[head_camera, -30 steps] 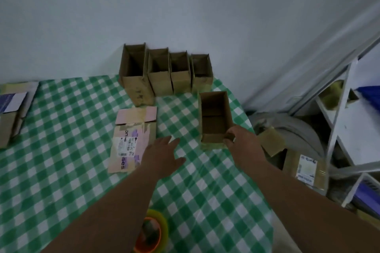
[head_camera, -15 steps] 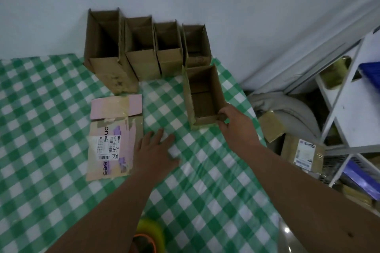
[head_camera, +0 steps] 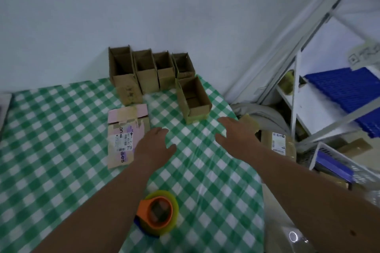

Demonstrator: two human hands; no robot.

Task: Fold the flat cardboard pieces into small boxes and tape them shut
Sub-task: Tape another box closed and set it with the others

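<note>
While five folded boxes [head_camera: 152, 72] stand open and untaped at the far worktop [head_camera: 61, 150] edge, one flat cardboard piece [head_camera: 125, 135] remains beside the empty, spread-fingered left hand [head_camera: 154, 146] and right hand [head_camera: 236, 135].

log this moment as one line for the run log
left hand: open, by flat cardboard | right hand: open, off newest box | tape roll: idle on table

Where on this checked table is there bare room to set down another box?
Bare cloth lies left of the flat cardboard piece, and between both hands and the tape roll. The back is crowded: four open boxes along the wall, a fifth box before them.
</note>
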